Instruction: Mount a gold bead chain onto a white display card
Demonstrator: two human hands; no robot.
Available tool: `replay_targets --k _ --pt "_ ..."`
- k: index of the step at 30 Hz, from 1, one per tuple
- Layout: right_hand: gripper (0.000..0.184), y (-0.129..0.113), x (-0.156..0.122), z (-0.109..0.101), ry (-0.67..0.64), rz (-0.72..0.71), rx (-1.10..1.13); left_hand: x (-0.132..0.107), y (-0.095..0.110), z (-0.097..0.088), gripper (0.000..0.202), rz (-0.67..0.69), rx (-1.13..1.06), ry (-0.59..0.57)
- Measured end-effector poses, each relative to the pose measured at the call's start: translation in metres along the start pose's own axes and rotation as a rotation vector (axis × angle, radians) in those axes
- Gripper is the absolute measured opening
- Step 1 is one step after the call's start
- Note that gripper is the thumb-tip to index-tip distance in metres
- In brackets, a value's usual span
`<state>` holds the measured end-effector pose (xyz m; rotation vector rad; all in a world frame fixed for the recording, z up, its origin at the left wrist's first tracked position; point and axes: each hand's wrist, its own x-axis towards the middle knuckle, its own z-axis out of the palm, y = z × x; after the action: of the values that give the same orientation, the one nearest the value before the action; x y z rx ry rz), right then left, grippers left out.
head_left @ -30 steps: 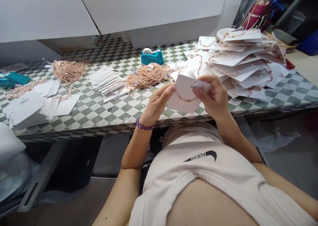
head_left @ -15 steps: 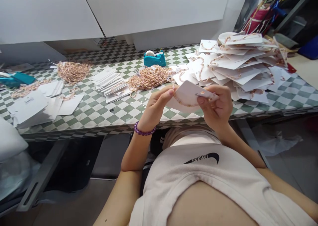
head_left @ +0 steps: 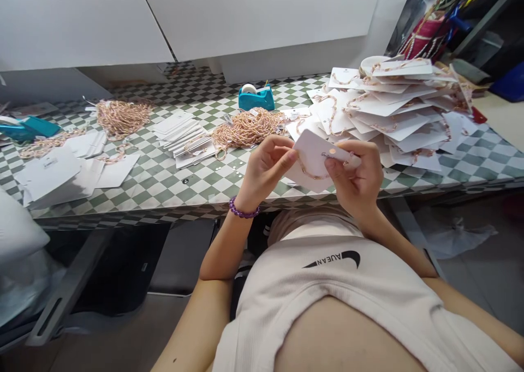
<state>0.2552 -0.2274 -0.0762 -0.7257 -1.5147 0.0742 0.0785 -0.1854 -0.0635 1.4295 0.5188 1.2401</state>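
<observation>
I hold a white display card (head_left: 315,156) over the near edge of the checkered table (head_left: 172,181). A thin rose-gold chain (head_left: 308,171) hangs across the card's face. My right hand (head_left: 355,173) is closed on the card's right side, thumb pressed on top. My left hand (head_left: 268,167), with a purple bead bracelet on the wrist, pinches the card's left edge where the chain meets it. A heap of loose rose-gold chains (head_left: 245,127) lies just behind my hands.
A big pile of carded chains (head_left: 393,110) fills the table's right. Blank cards (head_left: 182,135) are stacked mid-table, more cards (head_left: 57,173) and chains (head_left: 120,115) lie at left. A teal tape dispenser (head_left: 256,96) stands at the back. A white wall rises behind.
My left hand has slid slightly right along the card's left edge, and the card has tilted a little. My view has shifted slightly left.
</observation>
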Motion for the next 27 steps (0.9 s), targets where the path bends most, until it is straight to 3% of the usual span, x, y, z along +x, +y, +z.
replay_targets --k 4,11,14,18,27 --pt "0.018 0.006 0.008 -0.005 -0.067 0.12 0.033 -0.001 -0.003 0.005 0.027 0.017 0.08 -0.057" --pt "0.04 0.03 0.024 -0.02 -0.255 0.464 0.439 0.003 -0.013 -0.002 0.024 0.115 0.081 0.182" --pt "0.029 0.034 0.026 -0.025 -0.248 0.445 0.432 0.004 -0.014 -0.008 0.023 0.122 0.062 0.215" --pt "0.016 0.034 0.027 -0.028 -0.14 0.384 0.332 0.004 -0.011 -0.014 0.022 0.125 0.055 0.221" --pt "0.015 0.024 0.033 -0.021 -0.262 0.361 0.306 0.002 -0.007 -0.008 0.025 0.174 0.076 0.242"
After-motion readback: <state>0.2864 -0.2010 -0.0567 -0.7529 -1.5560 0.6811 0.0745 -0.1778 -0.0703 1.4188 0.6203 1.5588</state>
